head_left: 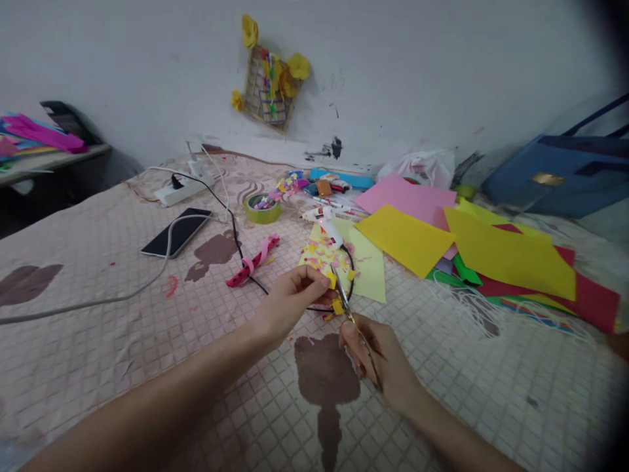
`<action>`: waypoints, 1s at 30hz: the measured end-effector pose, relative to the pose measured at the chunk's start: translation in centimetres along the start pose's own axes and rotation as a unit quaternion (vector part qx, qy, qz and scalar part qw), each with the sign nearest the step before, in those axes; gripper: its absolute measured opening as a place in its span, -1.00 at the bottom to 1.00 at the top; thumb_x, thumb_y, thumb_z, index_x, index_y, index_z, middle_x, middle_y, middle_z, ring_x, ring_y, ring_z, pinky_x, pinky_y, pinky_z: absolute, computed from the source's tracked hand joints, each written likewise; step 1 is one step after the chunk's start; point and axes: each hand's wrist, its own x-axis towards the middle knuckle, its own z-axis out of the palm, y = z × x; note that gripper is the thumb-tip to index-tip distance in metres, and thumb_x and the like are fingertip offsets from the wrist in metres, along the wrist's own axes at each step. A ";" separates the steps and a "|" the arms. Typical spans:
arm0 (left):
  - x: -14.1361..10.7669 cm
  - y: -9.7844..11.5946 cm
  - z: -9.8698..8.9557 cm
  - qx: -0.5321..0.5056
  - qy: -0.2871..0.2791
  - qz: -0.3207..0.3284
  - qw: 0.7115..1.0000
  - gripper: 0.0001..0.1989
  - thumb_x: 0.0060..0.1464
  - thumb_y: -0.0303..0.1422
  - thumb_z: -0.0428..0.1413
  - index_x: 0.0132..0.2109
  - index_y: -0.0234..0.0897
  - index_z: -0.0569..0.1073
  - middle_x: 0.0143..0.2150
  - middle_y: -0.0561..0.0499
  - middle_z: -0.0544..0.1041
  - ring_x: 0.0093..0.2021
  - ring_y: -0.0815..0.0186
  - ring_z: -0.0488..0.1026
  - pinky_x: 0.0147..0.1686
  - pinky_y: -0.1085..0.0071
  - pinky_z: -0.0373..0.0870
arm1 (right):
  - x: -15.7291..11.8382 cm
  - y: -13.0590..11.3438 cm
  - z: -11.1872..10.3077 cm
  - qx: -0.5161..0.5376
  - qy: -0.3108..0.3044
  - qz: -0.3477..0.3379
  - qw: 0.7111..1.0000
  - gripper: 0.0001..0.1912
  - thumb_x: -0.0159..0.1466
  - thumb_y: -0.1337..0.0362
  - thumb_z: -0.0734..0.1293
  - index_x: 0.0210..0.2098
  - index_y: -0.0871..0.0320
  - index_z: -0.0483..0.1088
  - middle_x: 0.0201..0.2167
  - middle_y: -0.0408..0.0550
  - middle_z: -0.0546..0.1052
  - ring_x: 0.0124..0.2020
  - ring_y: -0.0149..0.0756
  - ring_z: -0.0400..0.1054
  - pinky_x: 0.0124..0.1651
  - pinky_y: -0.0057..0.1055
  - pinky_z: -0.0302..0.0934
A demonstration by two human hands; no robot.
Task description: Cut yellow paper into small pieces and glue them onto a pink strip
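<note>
One small, bright-yellow paper piece (331,280) is pinched between the thumb and fingers of the left hand (295,295), just above the bench (196,367); a pair of slim metal scissors (348,310) is gripped in the closed fingers of the right hand (378,347), with the blades pointed away from the body and set close beside the paper piece; whether it is touched by them cannot be told. Beyond the hands, a pale-yellow paper sheet (369,274) is strewn with tiny pink and yellow scraps (314,252); a white plastic glue gun (333,233) is laid across its far part; on the left are placed a red spotted stick wound with a pink strip (239,276), a yellow-green tape roll (263,215) and a black-screened smartphone (177,233); on the right, a pink paper sheet (407,196) is partly covered by a golden-yellow paper sheet (405,239).
</note>
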 end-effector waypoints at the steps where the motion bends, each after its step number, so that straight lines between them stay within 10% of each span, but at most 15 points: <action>1: 0.0 0.0 0.0 0.001 0.001 0.000 1.000 -0.84 -0.01 -0.37 0.16 -0.39 -0.36 0.34 -0.47 0.04 0.49 -0.44 0.44 0.44 -0.32 0.46 0.38 | 0.0 0.0 0.0 -0.001 0.002 -0.002 1.000 -0.52 0.23 -0.11 0.11 -0.54 0.17 0.22 -0.72 -0.27 0.15 -0.70 -0.48 0.05 -0.65 -0.52 -0.09; 30: 0.0 -0.4 -0.1 -0.019 -0.009 0.004 1.000 -0.82 -0.04 -0.33 0.18 -0.38 -0.36 0.35 -0.44 0.01 0.50 -0.42 0.41 0.45 -0.28 0.41 0.39 | 0.0 -0.3 0.2 -0.007 0.013 -0.002 1.000 -0.50 0.20 -0.15 0.10 -0.57 0.15 0.22 -0.74 -0.25 0.16 -0.72 -0.47 0.05 -0.68 -0.52 -0.09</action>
